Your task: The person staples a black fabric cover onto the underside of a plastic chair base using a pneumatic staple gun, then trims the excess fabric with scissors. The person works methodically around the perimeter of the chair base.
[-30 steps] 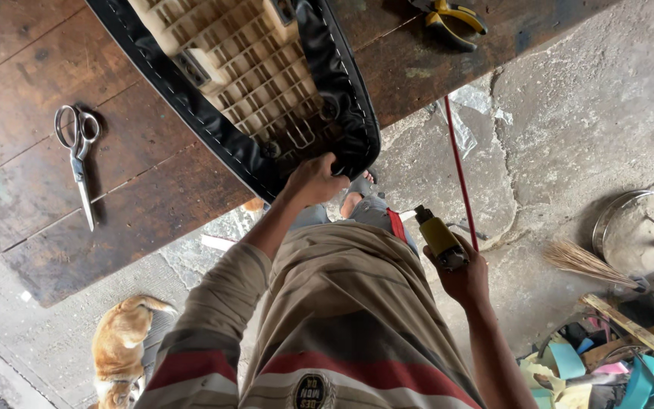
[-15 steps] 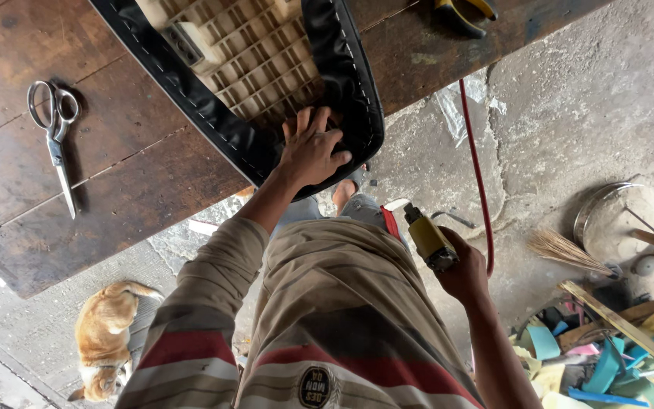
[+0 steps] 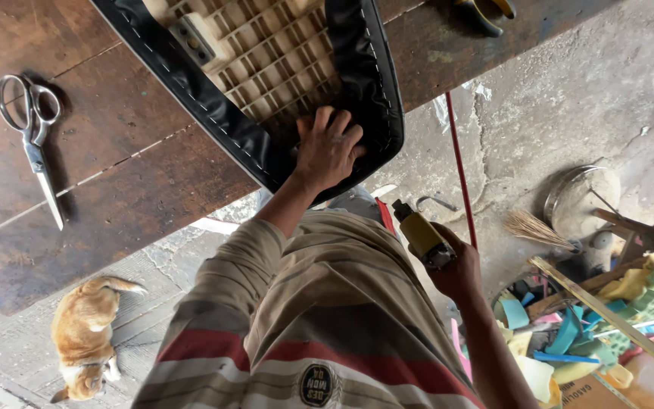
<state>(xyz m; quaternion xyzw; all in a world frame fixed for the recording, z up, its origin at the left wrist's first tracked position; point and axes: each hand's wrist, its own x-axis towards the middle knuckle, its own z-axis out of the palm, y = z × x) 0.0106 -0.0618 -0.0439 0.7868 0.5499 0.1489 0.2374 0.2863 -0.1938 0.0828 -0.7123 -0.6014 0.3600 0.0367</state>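
Note:
An upturned seat with a beige ribbed plastic base (image 3: 266, 53) and a black vinyl cover (image 3: 198, 106) lies on a dark wooden table (image 3: 115, 189). My left hand (image 3: 328, 148) presses flat on the black cover at the seat's near edge, fingers spread over the folded vinyl. My right hand (image 3: 456, 269) hangs lower, off the table beside my striped shirt, and grips a yellow hand tool (image 3: 421, 235) with its nose pointing up towards the seat. A thin red hose (image 3: 459, 167) runs past the tool up to the table's edge.
Steel scissors (image 3: 32, 136) lie on the table's left part. Yellow-handled pliers (image 3: 486, 9) sit at the top edge. On the concrete floor an orange and white cat (image 3: 85, 337) lies at the left; a broom (image 3: 531, 227), a metal pan (image 3: 580, 201) and coloured scraps (image 3: 607, 318) are at the right.
My left hand has slid from the seat's lower rim up onto the black cover and flattened there. My right hand keeps the yellow tool at about the same place.

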